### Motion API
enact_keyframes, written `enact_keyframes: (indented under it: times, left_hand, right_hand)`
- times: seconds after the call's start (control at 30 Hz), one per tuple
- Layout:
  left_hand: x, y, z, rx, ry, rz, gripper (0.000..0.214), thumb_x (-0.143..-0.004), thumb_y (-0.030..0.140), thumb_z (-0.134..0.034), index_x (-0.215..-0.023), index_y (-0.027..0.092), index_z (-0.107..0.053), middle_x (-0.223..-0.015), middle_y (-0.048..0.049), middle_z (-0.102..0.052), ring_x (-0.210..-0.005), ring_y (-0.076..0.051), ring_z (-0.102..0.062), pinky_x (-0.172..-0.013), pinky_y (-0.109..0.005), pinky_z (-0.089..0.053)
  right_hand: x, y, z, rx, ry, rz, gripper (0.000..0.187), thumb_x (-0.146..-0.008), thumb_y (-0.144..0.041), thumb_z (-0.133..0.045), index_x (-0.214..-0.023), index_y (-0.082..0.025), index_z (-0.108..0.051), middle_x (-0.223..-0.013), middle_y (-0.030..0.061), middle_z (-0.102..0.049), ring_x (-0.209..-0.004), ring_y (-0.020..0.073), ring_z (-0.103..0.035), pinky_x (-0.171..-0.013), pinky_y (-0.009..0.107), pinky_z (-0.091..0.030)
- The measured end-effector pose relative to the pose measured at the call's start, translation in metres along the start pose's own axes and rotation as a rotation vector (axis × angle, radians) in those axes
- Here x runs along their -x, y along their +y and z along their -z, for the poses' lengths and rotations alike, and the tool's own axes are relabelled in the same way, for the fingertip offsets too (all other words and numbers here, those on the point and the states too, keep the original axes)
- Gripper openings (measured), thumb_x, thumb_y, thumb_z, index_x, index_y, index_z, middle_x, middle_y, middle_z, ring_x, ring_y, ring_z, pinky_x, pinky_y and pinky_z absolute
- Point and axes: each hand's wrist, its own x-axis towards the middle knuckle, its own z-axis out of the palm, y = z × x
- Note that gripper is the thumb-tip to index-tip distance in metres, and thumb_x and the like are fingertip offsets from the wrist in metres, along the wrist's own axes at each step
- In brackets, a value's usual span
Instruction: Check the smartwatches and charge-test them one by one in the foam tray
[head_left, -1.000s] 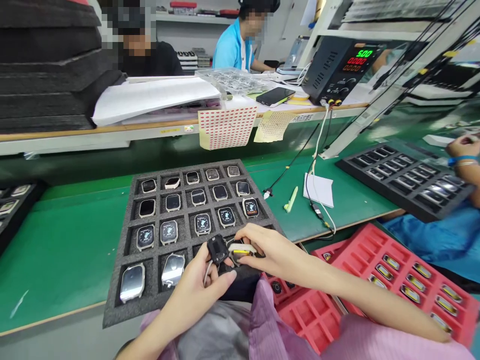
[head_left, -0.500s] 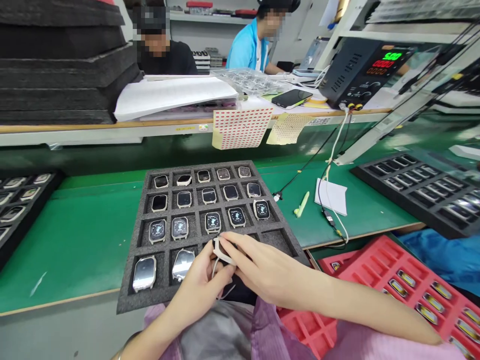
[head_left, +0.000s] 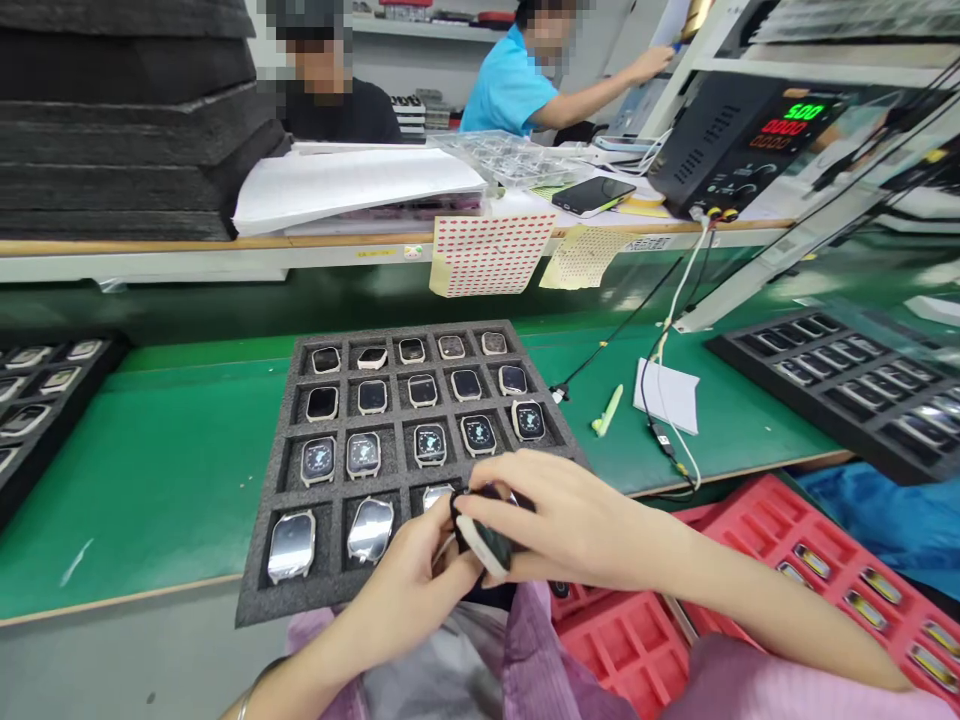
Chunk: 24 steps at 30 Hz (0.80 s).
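In my right hand (head_left: 551, 515) I grip a smartwatch (head_left: 486, 545) without a strap, pale frame and dark screen, tilted on edge. My left hand (head_left: 416, 565) is closed against it, pinching a thin white cable (head_left: 444, 547); a small black piece by the fingertips is partly hidden. Both hands are over the front edge of a dark grey foam tray (head_left: 251, 570). Its compartments hold several more watches; some, such as the lit watch (head_left: 430, 444), show a dial, others are dark or reflective. My right hand and forearm hide the tray's front right corner.
Red trays (head_left: 757, 510) with small parts stand low on the right. Black watch trays lie at far left and right (head_left: 832, 385). A power supply (head_left: 720, 140), a phone (head_left: 592, 195) and stacked black foam (head_left: 120, 120) occupy the shelf. Two people sit beyond. Cables hang down right.
Both hands have shifted slightly right, and the watch has turned so its dark screen shows more. The person in blue has raised an arm toward the shelf post.
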Motion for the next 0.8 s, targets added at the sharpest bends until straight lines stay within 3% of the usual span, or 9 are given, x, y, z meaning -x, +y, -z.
enact_keyframes:
  times: [0.1,0.23,0.37,0.5,0.6,0.8]
  left_hand:
    - [-0.003,0.003,-0.001,0.116,-0.007,-0.025,0.025,-0.087,0.021,-0.055,-0.112,0.018,-0.054,-0.104,-0.0062,-0.061,-0.095,-0.020,-0.055,-0.089,-0.032,-0.044]
    - [-0.003,0.003,0.000,0.168,-0.022,0.009,0.034,-0.084,0.021,-0.059,-0.117,0.018,-0.054,-0.101,-0.0061,-0.062,-0.099,-0.022,-0.056,-0.089,-0.033,-0.044]
    - [-0.001,-0.001,0.001,0.117,0.002,0.058,0.035,-0.079,0.025,-0.066,-0.112,0.017,-0.059,-0.087,-0.0049,-0.063,-0.093,-0.024,-0.058,-0.082,-0.033,-0.047]
    - [-0.003,-0.002,0.001,0.164,0.058,0.053,0.028,-0.083,0.029,-0.063,-0.108,0.017,-0.059,-0.092,-0.0042,-0.064,-0.086,-0.019,-0.058,-0.075,-0.028,-0.047]
    - [-0.004,-0.001,0.002,0.155,0.098,0.047,0.020,-0.086,0.030,-0.060,-0.100,0.015,-0.060,-0.090,-0.0034,-0.064,-0.082,-0.017,-0.058,-0.074,-0.026,-0.045]
    - [-0.001,0.000,0.005,0.158,0.068,-0.017,0.020,-0.085,0.031,-0.061,-0.095,0.013,-0.061,-0.087,-0.0040,-0.061,-0.081,-0.018,-0.054,-0.073,-0.027,-0.042]
  right_hand:
    - [0.001,0.004,-0.001,-0.029,0.072,-0.060,0.040,-0.093,-0.046,-0.051,-0.108,-0.010,-0.058,-0.105,0.0160,-0.062,-0.089,0.0240,-0.058,-0.077,0.036,-0.046]
    - [-0.001,0.002,-0.007,0.072,0.003,-0.075,0.040,-0.089,-0.044,-0.059,-0.107,-0.008,-0.059,-0.094,0.0138,-0.063,-0.077,0.0236,-0.058,-0.069,0.036,-0.045]
    - [-0.010,0.000,-0.014,0.086,-0.012,-0.067,0.046,-0.083,-0.048,-0.065,-0.107,-0.009,-0.059,-0.094,0.0127,-0.062,-0.080,0.0239,-0.057,-0.068,0.036,-0.044]
    - [-0.018,-0.001,-0.021,0.103,-0.028,-0.118,0.036,-0.086,-0.046,-0.061,-0.096,-0.012,-0.061,-0.085,0.0099,-0.060,-0.072,0.0222,-0.055,-0.065,0.034,-0.042]
    - [-0.020,-0.001,-0.027,0.096,0.002,-0.138,0.040,-0.084,-0.050,-0.062,-0.092,-0.011,-0.061,-0.084,0.0098,-0.059,-0.071,0.0224,-0.054,-0.065,0.034,-0.043]
    - [-0.013,0.001,-0.036,-0.071,0.116,-0.105,0.048,-0.083,-0.058,-0.059,-0.096,-0.011,-0.058,-0.084,0.0090,-0.058,-0.071,0.0207,-0.055,-0.064,0.032,-0.046]
